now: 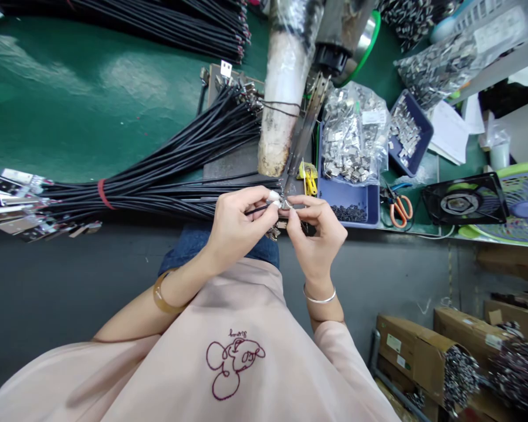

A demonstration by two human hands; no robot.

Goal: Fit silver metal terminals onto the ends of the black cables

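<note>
My left hand (pixel 243 224) pinches the end of a black cable (pixel 258 208) near the table's front edge. Close against it, my right hand (pixel 315 230) is closed in a pinch on a small metal connector piece (pixel 285 203) at the cable's tip. White wrapping covers a fingertip of my left hand. Fingers partly hide the connector, so I cannot tell how it is seated. A bundle of black cables (pixel 158 196), tied with a red band (pixel 104 193), stretches left from my hands. Other cables (pixel 211 126) fan out behind it.
A duct wrapped in plastic (pixel 286 88) hangs just beyond my hands. To the right are a blue bin (pixel 373 206), a bag of metal connectors (pixel 354 138), a yellow tool (pixel 308 177), orange-handled scissors (pixel 400 211) and a black fan (pixel 465 203). Cardboard boxes (pixel 416 351) stand lower right.
</note>
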